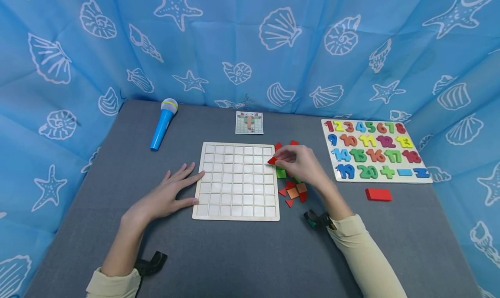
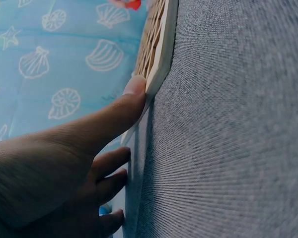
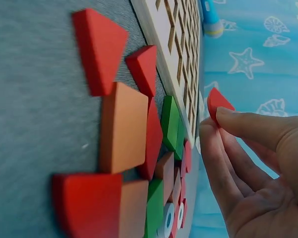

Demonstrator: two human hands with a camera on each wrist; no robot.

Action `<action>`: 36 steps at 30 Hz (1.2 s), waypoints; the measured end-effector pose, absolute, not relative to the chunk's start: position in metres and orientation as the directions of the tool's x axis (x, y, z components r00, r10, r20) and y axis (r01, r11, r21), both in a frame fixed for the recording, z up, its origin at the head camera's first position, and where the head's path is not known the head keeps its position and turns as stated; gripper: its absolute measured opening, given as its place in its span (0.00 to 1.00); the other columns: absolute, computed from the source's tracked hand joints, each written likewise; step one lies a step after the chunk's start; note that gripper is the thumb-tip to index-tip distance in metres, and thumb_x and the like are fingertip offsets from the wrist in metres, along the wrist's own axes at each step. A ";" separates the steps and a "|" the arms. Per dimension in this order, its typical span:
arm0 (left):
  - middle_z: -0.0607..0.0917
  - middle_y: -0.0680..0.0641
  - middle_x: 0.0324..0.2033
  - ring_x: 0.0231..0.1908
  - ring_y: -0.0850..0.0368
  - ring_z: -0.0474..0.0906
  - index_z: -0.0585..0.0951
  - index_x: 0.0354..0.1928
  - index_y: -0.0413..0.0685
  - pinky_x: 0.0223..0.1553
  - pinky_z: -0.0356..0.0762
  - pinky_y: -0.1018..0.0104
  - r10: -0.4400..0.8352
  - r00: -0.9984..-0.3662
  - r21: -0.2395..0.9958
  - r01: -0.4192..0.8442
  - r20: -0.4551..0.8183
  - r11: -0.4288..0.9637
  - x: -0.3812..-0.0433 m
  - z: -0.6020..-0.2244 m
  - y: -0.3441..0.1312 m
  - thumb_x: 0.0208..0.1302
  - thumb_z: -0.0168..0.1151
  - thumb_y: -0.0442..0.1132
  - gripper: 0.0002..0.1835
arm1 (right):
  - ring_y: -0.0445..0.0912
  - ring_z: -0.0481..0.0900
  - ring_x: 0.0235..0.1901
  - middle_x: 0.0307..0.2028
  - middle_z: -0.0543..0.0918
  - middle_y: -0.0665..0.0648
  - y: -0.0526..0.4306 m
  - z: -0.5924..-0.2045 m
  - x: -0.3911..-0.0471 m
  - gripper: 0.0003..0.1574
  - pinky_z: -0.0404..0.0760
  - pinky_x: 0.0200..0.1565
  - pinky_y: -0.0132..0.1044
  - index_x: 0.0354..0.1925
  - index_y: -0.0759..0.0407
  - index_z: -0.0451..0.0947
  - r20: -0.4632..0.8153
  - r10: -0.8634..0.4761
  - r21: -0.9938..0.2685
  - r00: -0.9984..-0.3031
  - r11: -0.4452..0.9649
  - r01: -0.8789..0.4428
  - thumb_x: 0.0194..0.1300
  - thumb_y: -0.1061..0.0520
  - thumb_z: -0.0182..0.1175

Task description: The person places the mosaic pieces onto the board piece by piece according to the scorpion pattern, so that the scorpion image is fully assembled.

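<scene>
A wooden grid board (image 1: 236, 181) with white square cells lies on the table, its cells holding no pieces. My left hand (image 1: 168, 193) rests at the board's left edge, fingers spread, the thumb (image 2: 135, 85) touching the rim. Between thumb and fingertips my right hand (image 1: 302, 163) pinches a red triangle piece (image 3: 219, 103), held just above the board's right edge. Beside that edge, under and around the right hand, lie loose pieces: red triangles (image 3: 100, 49), an orange square (image 3: 123, 130), green pieces (image 1: 281, 173) and others partly hidden by the hand.
Behind the board lies a small pattern card (image 1: 249, 123). A blue toy microphone (image 1: 162, 126) is at the back left. On the right are a number puzzle board (image 1: 339, 174) and a red block (image 1: 378, 194). A blue shell-print curtain (image 1: 234, 41) hangs behind the table.
</scene>
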State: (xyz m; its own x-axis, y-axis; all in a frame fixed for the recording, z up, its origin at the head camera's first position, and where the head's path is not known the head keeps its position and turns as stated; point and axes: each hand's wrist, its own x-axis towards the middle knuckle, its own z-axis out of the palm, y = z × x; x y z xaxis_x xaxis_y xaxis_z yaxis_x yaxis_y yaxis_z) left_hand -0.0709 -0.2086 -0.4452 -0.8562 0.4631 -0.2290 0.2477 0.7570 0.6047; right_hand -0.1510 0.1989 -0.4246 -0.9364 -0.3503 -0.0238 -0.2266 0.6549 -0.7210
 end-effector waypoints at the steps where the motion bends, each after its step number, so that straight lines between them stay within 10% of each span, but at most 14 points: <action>1: 0.55 0.33 0.86 0.86 0.26 0.45 0.64 0.85 0.58 0.79 0.40 0.16 0.462 -0.856 0.604 0.246 -0.231 0.758 -0.071 -0.445 -0.209 0.74 0.70 0.55 0.43 | 0.51 0.92 0.42 0.43 0.93 0.61 0.197 -0.425 -0.154 0.09 0.92 0.48 0.45 0.50 0.61 0.90 -0.027 -0.351 -0.719 -0.936 0.657 -0.226 0.73 0.62 0.70; 36: 0.55 0.32 0.86 0.85 0.24 0.45 0.64 0.85 0.63 0.76 0.39 0.13 0.493 -0.856 0.652 0.288 -0.153 0.702 -0.073 -0.456 -0.214 0.72 0.71 0.57 0.44 | 0.55 0.93 0.46 0.46 0.93 0.64 0.189 -0.426 -0.164 0.13 0.92 0.51 0.50 0.52 0.65 0.90 -0.113 -0.340 -0.732 -0.934 0.664 -0.153 0.73 0.61 0.69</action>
State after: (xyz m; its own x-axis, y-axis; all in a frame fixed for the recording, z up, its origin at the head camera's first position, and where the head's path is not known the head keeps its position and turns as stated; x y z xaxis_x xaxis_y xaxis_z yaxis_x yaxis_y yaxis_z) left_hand -0.0726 -0.2143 -0.4560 -0.8562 0.4935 -0.1530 0.2880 0.7017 0.6516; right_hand -0.1638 0.1892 -0.4259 -0.9337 -0.3400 -0.1125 -0.1534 0.6636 -0.7322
